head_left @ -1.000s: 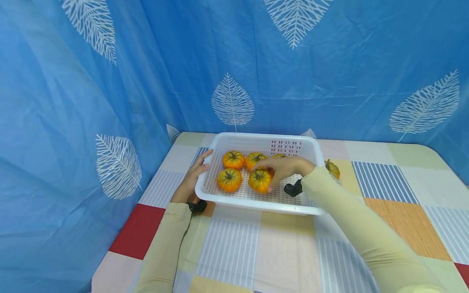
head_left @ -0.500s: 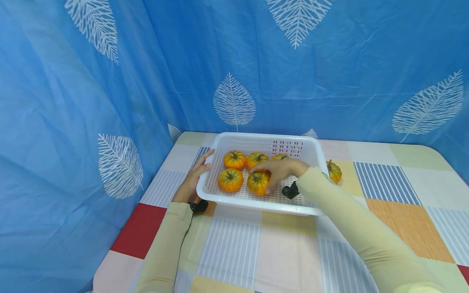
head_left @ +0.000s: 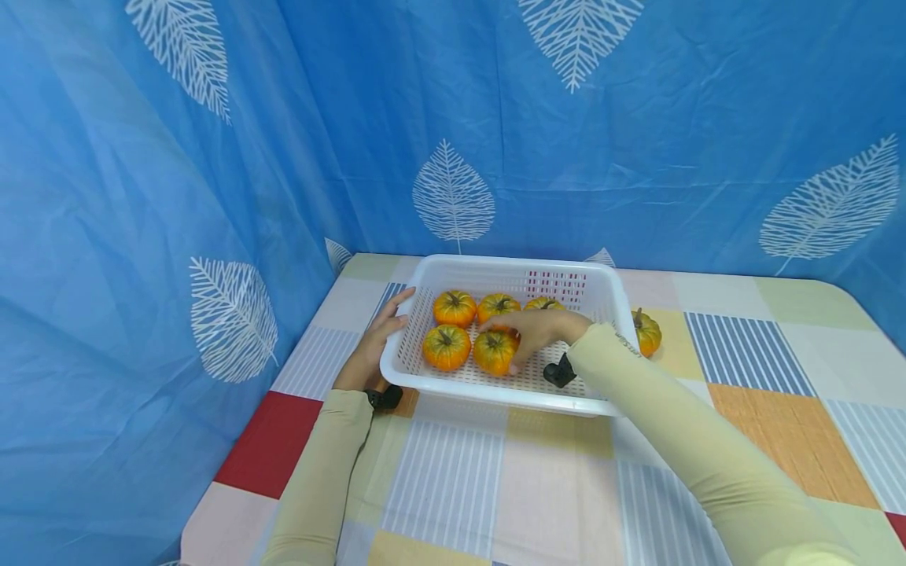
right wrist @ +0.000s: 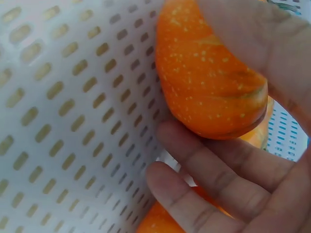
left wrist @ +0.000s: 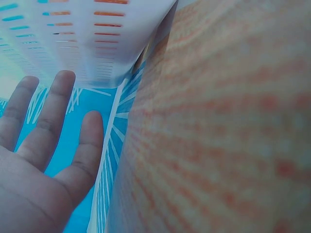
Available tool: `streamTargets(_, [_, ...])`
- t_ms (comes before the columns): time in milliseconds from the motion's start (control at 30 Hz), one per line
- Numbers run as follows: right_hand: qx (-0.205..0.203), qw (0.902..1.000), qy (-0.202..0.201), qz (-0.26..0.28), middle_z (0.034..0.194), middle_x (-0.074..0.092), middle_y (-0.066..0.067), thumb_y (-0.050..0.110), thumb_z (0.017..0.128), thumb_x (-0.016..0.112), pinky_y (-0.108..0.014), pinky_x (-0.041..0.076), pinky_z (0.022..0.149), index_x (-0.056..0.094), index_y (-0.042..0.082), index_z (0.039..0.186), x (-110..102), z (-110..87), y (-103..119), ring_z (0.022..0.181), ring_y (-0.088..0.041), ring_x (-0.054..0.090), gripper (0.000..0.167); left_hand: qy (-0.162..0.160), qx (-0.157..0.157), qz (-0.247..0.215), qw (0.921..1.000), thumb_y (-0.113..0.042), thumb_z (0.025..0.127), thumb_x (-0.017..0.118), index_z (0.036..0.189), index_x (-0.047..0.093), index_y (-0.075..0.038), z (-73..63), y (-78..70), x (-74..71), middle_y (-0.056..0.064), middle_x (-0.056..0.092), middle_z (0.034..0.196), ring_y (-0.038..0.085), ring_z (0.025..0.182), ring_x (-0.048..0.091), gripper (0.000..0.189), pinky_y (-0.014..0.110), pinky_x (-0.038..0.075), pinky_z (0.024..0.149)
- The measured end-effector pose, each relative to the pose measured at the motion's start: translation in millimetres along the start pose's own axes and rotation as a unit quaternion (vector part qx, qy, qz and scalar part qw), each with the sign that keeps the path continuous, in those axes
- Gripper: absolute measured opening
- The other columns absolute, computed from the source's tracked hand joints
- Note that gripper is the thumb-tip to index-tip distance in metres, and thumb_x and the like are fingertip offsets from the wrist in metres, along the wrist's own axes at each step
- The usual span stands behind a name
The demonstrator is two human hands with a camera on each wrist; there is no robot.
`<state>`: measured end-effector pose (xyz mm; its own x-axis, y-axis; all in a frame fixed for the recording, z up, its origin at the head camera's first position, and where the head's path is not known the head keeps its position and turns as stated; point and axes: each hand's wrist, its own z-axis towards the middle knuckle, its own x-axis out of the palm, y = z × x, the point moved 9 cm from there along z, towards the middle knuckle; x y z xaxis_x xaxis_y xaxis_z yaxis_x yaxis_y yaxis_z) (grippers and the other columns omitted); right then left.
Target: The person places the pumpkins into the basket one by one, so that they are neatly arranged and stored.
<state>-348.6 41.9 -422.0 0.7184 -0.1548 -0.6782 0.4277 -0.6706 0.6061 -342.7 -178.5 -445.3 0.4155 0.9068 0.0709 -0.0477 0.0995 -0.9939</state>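
Observation:
A white perforated plastic basket (head_left: 495,398) holds several small orange-and-green pumpkins. My right hand (head_left: 541,326) reaches in from the right and grips the front middle pumpkin (head_left: 493,354), thumb on one side and fingers on the other. In the right wrist view this pumpkin (right wrist: 209,82) sits low over the basket floor (right wrist: 63,111). Just left of it lies another front pumpkin (head_left: 446,348), with a back pumpkin (head_left: 454,307) behind. My left hand (head_left: 375,338) is at the basket's left end, fingers extended along its wall; the left wrist view shows them straight beside the slotted side (left wrist: 82,48).
Outside the basket's right end, one more pumpkin (head_left: 647,333) rests on the patchwork tablecloth (head_left: 552,472). Two further pumpkins lie along the back row, the right one (head_left: 543,303) partly behind my hand. A blue leaf-print curtain (head_left: 602,181) hangs behind and left.
My right hand has shifted the gripped pumpkin slightly left, closer to the front-left one. More of the back-right pumpkin shows. My left hand stays at the basket's end.

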Motion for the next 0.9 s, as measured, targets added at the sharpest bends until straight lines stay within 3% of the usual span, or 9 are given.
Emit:
streamTargets(300, [-0.008, 0.9999, -0.01, -0.011, 0.169, 0.036, -0.027, 0.012, 0.09, 0.088, -0.062, 0.029, 0.125, 0.044, 0.009, 0.163, 0.7, 0.7, 2.0, 0.153, -0.048, 0.036, 0.086, -0.018, -0.014, 0.005, 0.9997, -0.018, 0.107, 0.036, 0.172, 0.009, -0.01, -1.2, 1.5, -1.5, 0.022, 0.011, 0.178, 0.05, 0.152, 0.029, 0.071, 0.061, 0.044, 0.115])
streamTargets(533, [-0.007, 0.9999, -0.013, -0.004, 0.17, 0.035, -0.027, 0.016, 0.092, 0.086, -0.062, 0.034, 0.123, 0.041, 0.008, 0.166, -2.3, -4.0, -1.7, 0.151, -0.05, 0.039, 0.087, -0.036, -0.026, 0.02, 0.9988, -0.024, 0.109, 0.039, 0.174, 0.013, -0.017, -1.8, 3.1, -2.0, 0.016, 0.014, 0.179, 0.049, 0.153, 0.031, 0.07, 0.069, 0.038, 0.116])
streamTargets(900, [-0.02, 0.9989, -0.042, -0.01, 0.162, 0.046, -0.028, 0.019, 0.095, 0.083, -0.056, 0.05, 0.111, 0.047, 0.002, 0.162, -17.1, -21.0, 6.2, 0.131, -0.044, 0.059, 0.078, -0.025, -0.017, 0.006, 0.9995, -0.021, 0.108, 0.038, 0.174, 0.01, -0.014, -1.8, 1.0, 0.0, 0.019, 0.012, 0.179, 0.05, 0.153, 0.029, 0.071, 0.069, 0.037, 0.116])
